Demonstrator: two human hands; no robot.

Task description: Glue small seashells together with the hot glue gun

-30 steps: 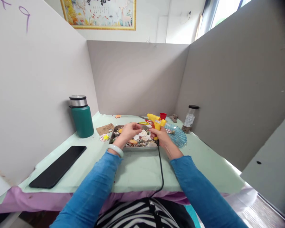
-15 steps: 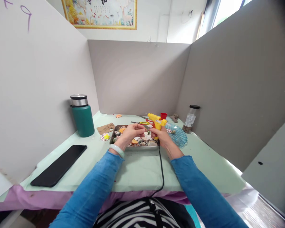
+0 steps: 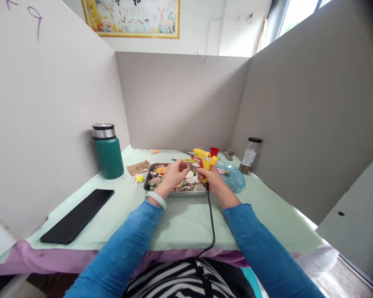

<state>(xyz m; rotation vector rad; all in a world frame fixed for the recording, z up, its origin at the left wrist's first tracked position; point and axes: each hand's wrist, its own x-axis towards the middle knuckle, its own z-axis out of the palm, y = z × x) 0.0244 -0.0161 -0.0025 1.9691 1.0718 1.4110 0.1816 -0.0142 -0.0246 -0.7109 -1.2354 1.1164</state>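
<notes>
My right hand grips the handle of a yellow glue gun, its nozzle pointing left. My left hand is pinched on a small pale piece, probably a shell, right at the nozzle tip. Both hands hover over a metal tray filled with several shells and small stones. The gun's black cord runs down toward me over the table edge. A pale bangle sits on my left wrist.
A green flask stands at the left, a black phone lies near the front left. A blue ribbed dish, a red cup and a clear jar are at the right. Grey partitions enclose the table.
My left hand has moved right and slightly up, bringing its pinched piece to the glue gun's nozzle. My right hand and the gun have stayed nearly still.
</notes>
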